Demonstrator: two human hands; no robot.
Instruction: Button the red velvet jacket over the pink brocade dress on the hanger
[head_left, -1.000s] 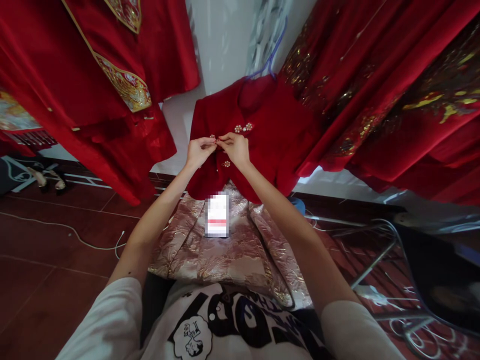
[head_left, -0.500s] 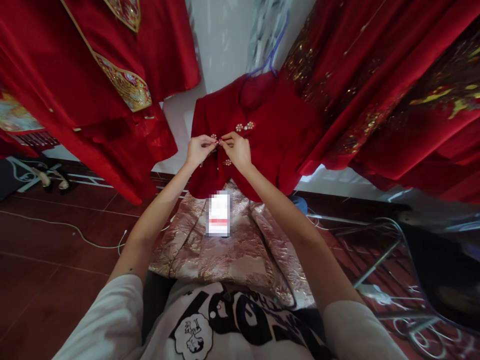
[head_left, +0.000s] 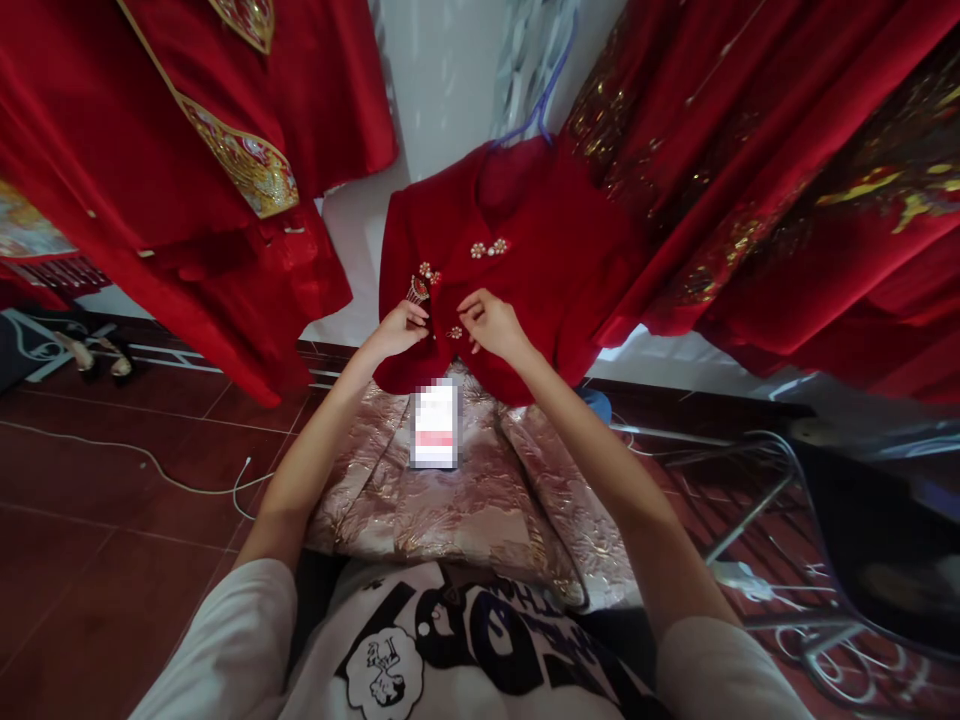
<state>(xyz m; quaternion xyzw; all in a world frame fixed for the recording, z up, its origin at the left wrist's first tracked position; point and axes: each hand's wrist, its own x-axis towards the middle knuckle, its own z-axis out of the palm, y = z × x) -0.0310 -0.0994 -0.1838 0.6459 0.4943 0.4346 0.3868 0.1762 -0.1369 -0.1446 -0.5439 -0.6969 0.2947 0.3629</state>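
A red jacket (head_left: 517, 300) hangs on a purple hanger (head_left: 544, 115), its front partly parted. Pearl-and-gold flower clasps (head_left: 489, 248) join its upper front. Lower on the left front panel sit another flower ornament (head_left: 430, 272) and a tasselled fan-shaped brooch (head_left: 418, 290). My left hand (head_left: 401, 329) is at that panel, just below the brooch, thumb and fingers slightly apart. My right hand (head_left: 493, 322) is over the other panel, fingers loosely bent and apart, beside a small flower clasp (head_left: 455, 332). Neither hand shows anything held.
Pink-gold brocade fabric (head_left: 480, 520) covers my lap, with a lit phone (head_left: 436, 425) on it. Red embroidered garments (head_left: 247, 160) hang left, and sequined red garments (head_left: 750, 200) hang right. A black folding chair (head_left: 862, 540) stands right. A white cable (head_left: 172, 480) crosses the tiled floor.
Both hands have left the ornament at the jacket's front edge where their fingertips met. They have moved lower and apart, and the brooch and flower ornament are uncovered.
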